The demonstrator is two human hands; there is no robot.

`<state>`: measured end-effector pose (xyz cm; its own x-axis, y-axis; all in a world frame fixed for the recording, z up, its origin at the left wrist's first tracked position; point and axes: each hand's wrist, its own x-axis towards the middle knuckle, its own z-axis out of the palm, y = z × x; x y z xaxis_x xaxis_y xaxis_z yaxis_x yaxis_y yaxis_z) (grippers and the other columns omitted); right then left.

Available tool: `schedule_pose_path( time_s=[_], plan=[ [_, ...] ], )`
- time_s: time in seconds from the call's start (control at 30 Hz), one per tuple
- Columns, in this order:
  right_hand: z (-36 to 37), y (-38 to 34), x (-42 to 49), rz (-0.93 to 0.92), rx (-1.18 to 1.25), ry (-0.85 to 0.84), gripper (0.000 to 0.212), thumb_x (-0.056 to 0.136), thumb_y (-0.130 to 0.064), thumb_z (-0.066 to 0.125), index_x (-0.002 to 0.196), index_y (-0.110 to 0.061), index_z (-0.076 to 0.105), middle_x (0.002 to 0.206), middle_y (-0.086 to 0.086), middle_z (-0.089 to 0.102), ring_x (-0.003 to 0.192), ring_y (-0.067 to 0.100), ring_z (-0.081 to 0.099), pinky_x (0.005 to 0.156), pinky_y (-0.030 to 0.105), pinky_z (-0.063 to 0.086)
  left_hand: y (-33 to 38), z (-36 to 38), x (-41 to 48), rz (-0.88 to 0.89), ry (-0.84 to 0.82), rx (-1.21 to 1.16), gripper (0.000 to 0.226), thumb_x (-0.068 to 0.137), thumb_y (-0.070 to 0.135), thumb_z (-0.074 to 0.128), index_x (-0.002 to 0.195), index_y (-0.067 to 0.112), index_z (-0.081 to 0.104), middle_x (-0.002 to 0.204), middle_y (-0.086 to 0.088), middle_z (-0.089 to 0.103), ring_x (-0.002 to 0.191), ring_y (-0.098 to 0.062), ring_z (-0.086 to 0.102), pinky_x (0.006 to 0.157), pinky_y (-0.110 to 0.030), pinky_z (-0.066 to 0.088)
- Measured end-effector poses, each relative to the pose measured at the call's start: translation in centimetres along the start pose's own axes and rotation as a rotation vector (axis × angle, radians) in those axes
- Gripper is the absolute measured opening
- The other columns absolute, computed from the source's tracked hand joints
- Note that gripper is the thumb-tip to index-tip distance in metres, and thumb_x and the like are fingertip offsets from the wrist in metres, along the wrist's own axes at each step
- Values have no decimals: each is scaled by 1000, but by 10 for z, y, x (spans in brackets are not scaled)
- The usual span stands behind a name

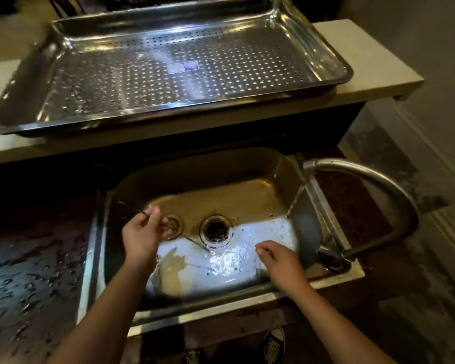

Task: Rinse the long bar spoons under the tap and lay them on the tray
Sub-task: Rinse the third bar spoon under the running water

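My left hand [142, 232] is closed around a thin long bar spoon [132, 208] over the left side of the steel sink [221, 164]; its handle sticks out up and to the left, and a thin shaft runs on toward the drain [216, 231]. My right hand [279, 258] hovers low over the wet sink floor at the right, fingers loosely curled, holding nothing. The curved tap [373, 179] at the right pours a thin stream of water [294, 203] into the sink, away from both hands. A perforated steel tray [323, 56] lies on the raised pale counter behind the sink with nothing on it.
A second smaller drain ring [174, 224] sits beside my left hand. The dark worktop [24, 271] to the left of the sink is wet with droplets. The pale counter's edge [378, 82] overhangs above the sink's back. A dark shoe [273, 342] shows below on the floor.
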<state>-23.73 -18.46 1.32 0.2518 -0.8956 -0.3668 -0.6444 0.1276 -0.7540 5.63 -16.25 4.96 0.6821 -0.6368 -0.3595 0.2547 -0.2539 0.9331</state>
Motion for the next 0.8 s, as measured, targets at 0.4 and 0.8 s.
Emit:
schedule_pose_path(
  time_s=[0.4, 0.8],
  plan=[
    [29, -14, -19, -185, -671, -89, 33, 99, -59, 39, 101, -36, 63, 100, -14, 67, 86, 7, 64, 64, 30, 48, -60, -55, 84, -181, -16, 618, 15, 92, 12, 56, 95, -1, 63, 87, -23, 68, 74, -38, 67, 66, -46, 59],
    [23, -61, -9, -6, -769, -361, 34, 106, -49, 32, 137, -42, 44, 156, -9, 38, 143, 12, 39, 113, 26, 37, -104, -43, 154, -39, -83, 1317, 16, 89, 8, 56, 92, 5, 71, 94, -16, 72, 94, -33, 69, 69, -32, 52]
  ],
)
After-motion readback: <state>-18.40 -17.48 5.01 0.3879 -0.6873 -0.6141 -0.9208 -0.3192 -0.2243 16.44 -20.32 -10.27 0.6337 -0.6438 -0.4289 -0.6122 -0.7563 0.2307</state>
